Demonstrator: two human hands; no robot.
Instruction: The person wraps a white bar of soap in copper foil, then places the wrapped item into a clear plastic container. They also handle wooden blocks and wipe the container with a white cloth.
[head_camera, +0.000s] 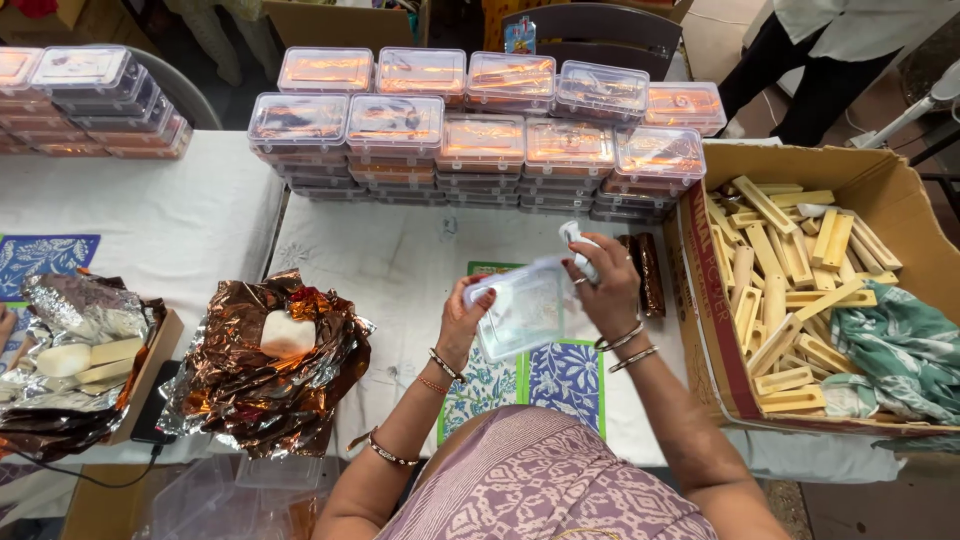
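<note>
My left hand (463, 318) grips the left edge of a clear plastic box (524, 308), held tilted above the white table (400, 265). My right hand (606, 290) is at the box's right side and holds a small white piece (577, 243) that sticks up above the fingers. Bangles circle both wrists. Under the hands lie blue and green patterned cards (563, 375).
Stacks of lidded clear boxes (480, 140) line the back of the table, more at far left (95, 100). A cardboard carton (880, 180) of pale wooden pieces and a green cloth sits right. Copper foil (265, 365) with a white block lies left. A person stands back right.
</note>
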